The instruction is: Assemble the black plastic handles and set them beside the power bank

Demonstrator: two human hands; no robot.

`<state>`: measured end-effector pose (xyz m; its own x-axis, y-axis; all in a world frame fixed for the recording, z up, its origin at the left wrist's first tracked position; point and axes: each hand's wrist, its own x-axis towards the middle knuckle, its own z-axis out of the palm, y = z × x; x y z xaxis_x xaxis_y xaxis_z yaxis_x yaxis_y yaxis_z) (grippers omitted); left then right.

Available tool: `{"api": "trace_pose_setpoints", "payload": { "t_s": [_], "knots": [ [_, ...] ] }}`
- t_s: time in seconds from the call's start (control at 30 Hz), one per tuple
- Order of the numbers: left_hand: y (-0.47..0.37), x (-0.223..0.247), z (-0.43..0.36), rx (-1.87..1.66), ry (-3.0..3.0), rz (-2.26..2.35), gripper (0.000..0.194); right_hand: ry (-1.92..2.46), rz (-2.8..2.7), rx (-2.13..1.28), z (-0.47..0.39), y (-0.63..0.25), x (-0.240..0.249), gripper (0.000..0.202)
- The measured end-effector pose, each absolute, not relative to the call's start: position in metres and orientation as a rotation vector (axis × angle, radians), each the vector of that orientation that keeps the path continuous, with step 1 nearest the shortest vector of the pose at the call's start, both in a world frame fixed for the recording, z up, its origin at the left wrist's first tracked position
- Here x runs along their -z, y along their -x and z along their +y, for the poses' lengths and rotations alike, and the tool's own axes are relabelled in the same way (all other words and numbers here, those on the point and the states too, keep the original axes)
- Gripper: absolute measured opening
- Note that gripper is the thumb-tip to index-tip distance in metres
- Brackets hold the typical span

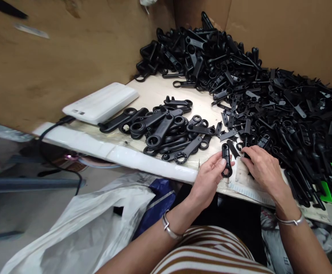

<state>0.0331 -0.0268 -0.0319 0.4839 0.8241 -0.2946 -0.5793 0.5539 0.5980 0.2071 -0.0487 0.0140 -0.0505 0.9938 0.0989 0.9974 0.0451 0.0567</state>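
Note:
In my left hand (208, 179) is a black plastic arm-shaped part (226, 161), gripped between thumb and fingers, with its hollow ribbed side up and a ring at the lower end. My right hand (262, 167) is at the front edge of the large heap, fingers curled together in a pinch. What lies between those fingertips is hidden. A small black ring-ended piece (239, 146) is right beside them. Between both hands, a thin black cover strip (233, 149) lies on the table.
A heap of similar black parts (197, 57) fills the back, joined by smaller black pieces (285, 102) at right. More ring-ended arms (160, 129) lie left of my hands. A white power bank (101, 101) with a black cable (42, 142) sits farther left. Cardboard walls (291, 34) enclose the table.

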Motion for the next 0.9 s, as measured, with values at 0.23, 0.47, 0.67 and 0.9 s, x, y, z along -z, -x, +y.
{"api": "trace_pose_setpoints", "payload": {
  "t_s": [0.23, 0.47, 0.67, 0.9],
  "knots": [
    [-0.033, 0.028, -0.025, -0.892, -0.473, 0.612, 0.037, 1.909, -1.858, -0.039, -0.04, -0.235, -0.03, 0.018],
    [-0.033, 0.03, -0.026, -0.869, -0.47, 0.624, 0.044, 2.138, -2.109, 0.048, -0.065, -0.235, -0.028, 0.019],
    [-0.034, 0.028, -0.025, -0.863, -0.496, 0.633, 0.048, 2.119, -2.185, -0.221, -0.08, -0.235, -0.02, 0.018],
    [-0.034, 0.03, -0.026, -0.875, -0.487, 0.606, 0.043, 1.841, -1.644, -0.584, -0.056, -0.256, -0.023, 0.019]
  ]
}}
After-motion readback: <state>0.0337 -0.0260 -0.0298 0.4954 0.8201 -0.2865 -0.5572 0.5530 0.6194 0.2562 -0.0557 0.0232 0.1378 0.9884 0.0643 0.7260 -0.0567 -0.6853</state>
